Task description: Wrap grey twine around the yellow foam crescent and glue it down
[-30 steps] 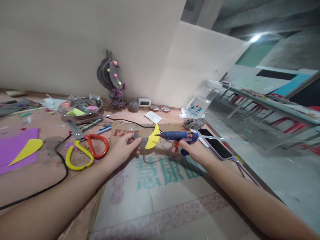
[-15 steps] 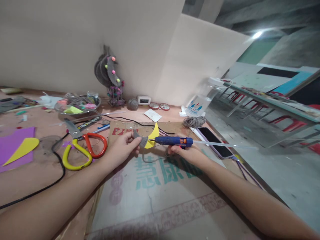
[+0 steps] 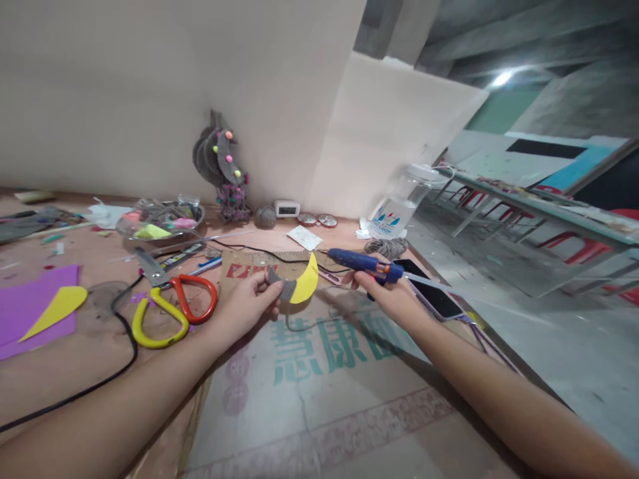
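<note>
Pinched in my left hand (image 3: 257,291) is a crescent (image 3: 305,282), its left part wrapped in grey yarn and its right part bare yellow. A loose strand of the yarn (image 3: 299,328) hangs below it over the cardboard. My right hand (image 3: 382,291) is closed around a blue glue gun (image 3: 362,261), whose nozzle points left and stands apart from the crescent. A clear glue stick (image 3: 424,281) sticks out of the gun's back end. Under both hands lies a printed cardboard sheet (image 3: 259,406).
Scissors (image 3: 160,293) with red and yellow handles, purple sheets (image 3: 44,299) and a black cable (image 3: 130,332) lie at left. Behind are a metal bowl (image 3: 124,234), a yarn-covered decorated crescent (image 3: 219,159) and a yarn ball (image 3: 265,216). A phone (image 3: 434,296), yarn skein (image 3: 387,248) and bottle (image 3: 399,206) are at right.
My right hand has drawn the glue gun right and upward, away from the crescent, which its nozzle was at before. My left hand still holds the crescent in nearly the same place.
</note>
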Motion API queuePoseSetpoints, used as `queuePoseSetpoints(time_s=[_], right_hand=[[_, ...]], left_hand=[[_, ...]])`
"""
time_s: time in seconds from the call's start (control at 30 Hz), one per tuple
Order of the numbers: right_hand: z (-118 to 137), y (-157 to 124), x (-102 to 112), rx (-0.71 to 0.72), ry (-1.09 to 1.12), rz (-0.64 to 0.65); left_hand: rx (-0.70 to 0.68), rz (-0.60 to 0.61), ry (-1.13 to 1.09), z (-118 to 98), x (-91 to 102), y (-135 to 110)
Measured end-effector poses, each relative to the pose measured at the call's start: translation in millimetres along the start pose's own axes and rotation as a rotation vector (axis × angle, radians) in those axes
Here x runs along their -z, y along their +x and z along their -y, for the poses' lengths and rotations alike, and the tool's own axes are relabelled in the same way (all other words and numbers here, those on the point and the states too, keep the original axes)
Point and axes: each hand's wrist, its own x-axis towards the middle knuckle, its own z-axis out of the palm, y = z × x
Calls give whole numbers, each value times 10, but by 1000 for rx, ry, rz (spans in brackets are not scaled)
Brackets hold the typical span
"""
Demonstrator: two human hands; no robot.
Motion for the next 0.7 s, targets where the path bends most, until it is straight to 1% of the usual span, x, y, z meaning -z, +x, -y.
queuePoseSetpoints(time_s=[0.1, 0.17, 0.27, 0.37, 0.47, 0.6, 0.7], right_hand=[[51, 121, 134, 7, 14, -68], [55, 274, 199, -31, -57, -101], [2, 611, 215, -102, -200, -64], [-107, 983, 124, -99, -245, -23], [-241, 1258, -32, -124, -300, 40], [-426, 1402, -221, -186, -368, 117], [-549, 1433, -278, -191, -402, 136]], left_hand=[[2, -3, -18, 21, -6, 14], [8, -3, -30, 24, -11, 21], [15, -1, -41, 21, -16, 27], [17, 3, -45, 32, -18, 33], [20, 9, -46, 52, -26, 44], [17, 4, -43, 44, -46, 41], [21, -2, -39, 20, -53, 29]])
